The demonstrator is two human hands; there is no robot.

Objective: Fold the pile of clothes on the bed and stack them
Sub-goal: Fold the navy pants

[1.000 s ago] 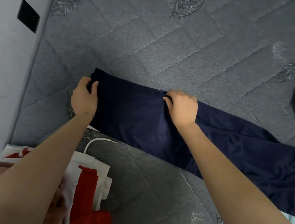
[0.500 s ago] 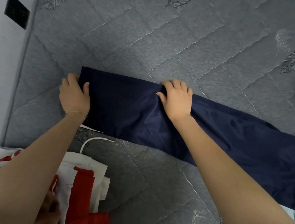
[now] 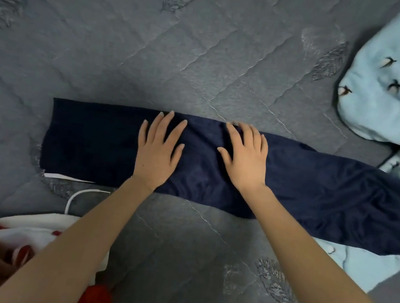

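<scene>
A dark navy garment (image 3: 89, 142) lies flat in a long band across the grey quilted bed (image 3: 155, 57), running from the left to the right edge of the view. My left hand (image 3: 158, 151) presses flat on its middle with fingers spread. My right hand (image 3: 244, 159) lies flat beside it, a little to the right, fingers straight on the cloth. A light blue garment (image 3: 393, 87) with small dark marks sits crumpled at the far right, partly under the navy one.
A white and red cloth (image 3: 20, 235) lies at the lower left near my body. A white cable (image 3: 80, 194) curves out from below the navy garment's near edge. A white strip shows at that edge.
Both hands let go of the navy garment's far edge and moved right; they now lie flat on its middle. The view shifted right, showing more of the light blue garment.
</scene>
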